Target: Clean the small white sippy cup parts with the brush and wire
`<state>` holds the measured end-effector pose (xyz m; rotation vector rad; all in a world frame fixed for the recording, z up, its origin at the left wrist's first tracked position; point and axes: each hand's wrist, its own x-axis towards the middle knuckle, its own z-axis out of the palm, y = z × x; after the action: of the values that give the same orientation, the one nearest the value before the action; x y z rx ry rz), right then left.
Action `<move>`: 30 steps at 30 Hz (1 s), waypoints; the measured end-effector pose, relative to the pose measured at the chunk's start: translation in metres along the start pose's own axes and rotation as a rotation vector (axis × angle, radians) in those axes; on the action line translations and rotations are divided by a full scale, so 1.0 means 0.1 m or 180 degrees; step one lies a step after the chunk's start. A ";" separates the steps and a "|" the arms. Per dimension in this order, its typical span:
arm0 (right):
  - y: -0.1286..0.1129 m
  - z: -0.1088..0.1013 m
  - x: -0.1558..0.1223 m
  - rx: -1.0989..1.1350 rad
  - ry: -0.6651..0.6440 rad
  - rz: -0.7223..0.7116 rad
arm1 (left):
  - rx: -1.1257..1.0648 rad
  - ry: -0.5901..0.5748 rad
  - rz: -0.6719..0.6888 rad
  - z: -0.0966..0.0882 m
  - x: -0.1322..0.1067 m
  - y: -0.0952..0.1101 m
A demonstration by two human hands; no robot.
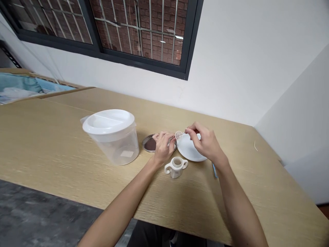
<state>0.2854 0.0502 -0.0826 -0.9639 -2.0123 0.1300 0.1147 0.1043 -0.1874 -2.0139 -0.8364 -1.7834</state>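
My left hand [163,145] is closed on a small round whitish cap [178,135], its open side turned to the right. My right hand [204,140] pinches a thin stick-like tool [182,133] whose tip reaches into the cap; what kind of tool it is cannot be made out. Beneath the right hand lies a white plate [191,151]. A round metal-rimmed dish with a brown surface [149,144] is partly hidden behind my left hand. Nearer to me stands a small clear cup with two cream handles [176,168], upright and without a lid.
A large clear plastic pitcher with a white lid [115,142] stands left of my hands. Part of a blue object [215,170] shows beside my right forearm. A thin pale strip [255,145] lies farther right on the wooden table [64,144]. Behind are a wall and a barred window.
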 end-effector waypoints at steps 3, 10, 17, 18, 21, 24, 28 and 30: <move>0.02 0.07 0.01 -0.0087 -0.0126 -0.0034 | -0.0114 -0.0110 -0.0015 0.00 -0.01 0.02; 0.04 -0.16 -0.01 0.0075 0.0130 0.0217 | -0.0178 -0.0290 -0.0075 0.07 -0.06 -0.06; -0.03 -0.49 -0.08 0.0467 0.0447 0.0557 | -0.0155 -0.0266 -0.0084 0.08 -0.08 -0.01; -0.04 -0.50 -0.08 0.0426 0.0519 0.0544 | -0.0146 -0.0225 -0.0098 0.08 -0.08 0.01; -0.07 -0.53 -0.08 0.0345 0.0771 0.0462 | -0.0222 -0.0261 -0.0182 0.08 -0.09 0.04; -0.16 -0.57 -0.08 0.0346 0.1272 0.0298 | -0.0158 -0.0243 -0.0299 0.09 -0.10 0.02; -0.28 -0.63 -0.10 0.0220 0.1515 0.0187 | -0.0326 -0.0003 -0.0496 0.08 -0.06 0.02; -0.29 -0.63 -0.11 0.0190 0.1488 0.0039 | -0.0394 0.0051 -0.0524 0.06 -0.04 0.03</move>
<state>0.3193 0.0070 -0.0395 -0.8746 -1.5647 -0.0284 0.1212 0.1049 -0.1922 -2.0564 -0.9325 -1.9834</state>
